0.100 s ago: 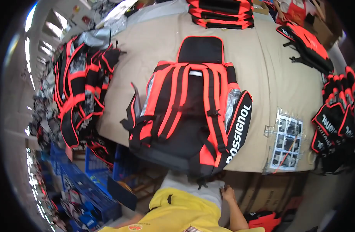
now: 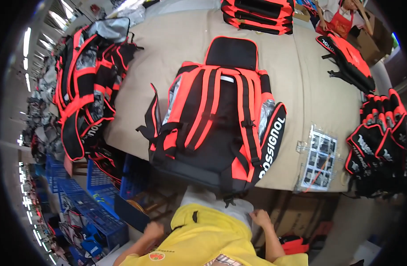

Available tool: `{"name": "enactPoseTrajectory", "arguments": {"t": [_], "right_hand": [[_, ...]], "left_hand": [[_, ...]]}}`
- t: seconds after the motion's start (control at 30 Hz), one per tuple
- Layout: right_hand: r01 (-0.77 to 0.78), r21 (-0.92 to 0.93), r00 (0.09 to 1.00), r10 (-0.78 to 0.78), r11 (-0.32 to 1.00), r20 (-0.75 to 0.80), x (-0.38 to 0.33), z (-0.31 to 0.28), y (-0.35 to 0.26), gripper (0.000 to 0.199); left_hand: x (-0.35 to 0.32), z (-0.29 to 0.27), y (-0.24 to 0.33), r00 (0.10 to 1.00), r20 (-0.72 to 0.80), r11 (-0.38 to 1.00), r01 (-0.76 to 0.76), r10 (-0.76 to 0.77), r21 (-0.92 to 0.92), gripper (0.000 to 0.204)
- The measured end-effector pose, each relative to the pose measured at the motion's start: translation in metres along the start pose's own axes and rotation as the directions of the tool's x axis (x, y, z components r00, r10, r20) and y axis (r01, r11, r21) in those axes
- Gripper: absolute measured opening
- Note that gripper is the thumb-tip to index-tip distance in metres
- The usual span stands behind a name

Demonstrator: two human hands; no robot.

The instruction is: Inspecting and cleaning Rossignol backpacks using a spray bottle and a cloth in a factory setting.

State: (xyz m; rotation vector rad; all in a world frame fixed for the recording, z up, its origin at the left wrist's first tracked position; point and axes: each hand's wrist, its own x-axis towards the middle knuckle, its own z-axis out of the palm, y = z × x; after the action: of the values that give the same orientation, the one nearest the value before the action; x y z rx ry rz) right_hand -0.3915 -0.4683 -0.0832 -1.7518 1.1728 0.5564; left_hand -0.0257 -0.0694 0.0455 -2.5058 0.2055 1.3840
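A large black and orange-red backpack (image 2: 203, 146) lies on the table with its shoulder straps facing up and its top flap (image 2: 231, 53) folded out toward the far side. A side panel with white lettering (image 2: 273, 142) sticks out on its right. My left hand (image 2: 153, 231) hangs below the table edge near my yellow shirt, fingers curled and apparently holding nothing. Beside my grey trousers, my right hand (image 2: 260, 219) is also loosely closed, with nothing visible in it. Both hands are apart from the backpack. A buckle strap (image 2: 229, 200) dangles off the table's near edge.
More such bags are heaped at the left (image 2: 86, 84), stacked at the back (image 2: 258, 17) and lying at the right (image 2: 347, 57). Black pieces (image 2: 376, 150) hang over the right edge. A taped picture sheet (image 2: 319, 158) lies on the beige table (image 2: 292, 88). Blue crates (image 2: 92, 208) stand below left.
My left hand and forearm have come up into view at the lower left. My right hand stays by my trousers. The view has shifted slightly; the backpack lies as before.
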Motion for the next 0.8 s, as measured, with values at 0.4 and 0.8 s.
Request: {"name": "enactPoseTrajectory", "arguments": {"t": [0.4, 0.8], "right_hand": [[0.856, 0.501, 0.233, -0.961, 0.128, -0.152, -0.158, -0.177, -0.507, 0.031], [0.686, 0.636, 0.19, -0.758, -0.353, -0.625, -0.153, -0.158, -0.598, 0.049]], "left_hand": [[0.043, -0.276, 0.213, -0.138, -0.799, 0.334, -0.857, 0.585, 0.393, 0.046], [0.097, -0.257, 0.223, -0.086, -0.649, 0.304, -0.831, 0.756, 0.465, 0.048]]}}
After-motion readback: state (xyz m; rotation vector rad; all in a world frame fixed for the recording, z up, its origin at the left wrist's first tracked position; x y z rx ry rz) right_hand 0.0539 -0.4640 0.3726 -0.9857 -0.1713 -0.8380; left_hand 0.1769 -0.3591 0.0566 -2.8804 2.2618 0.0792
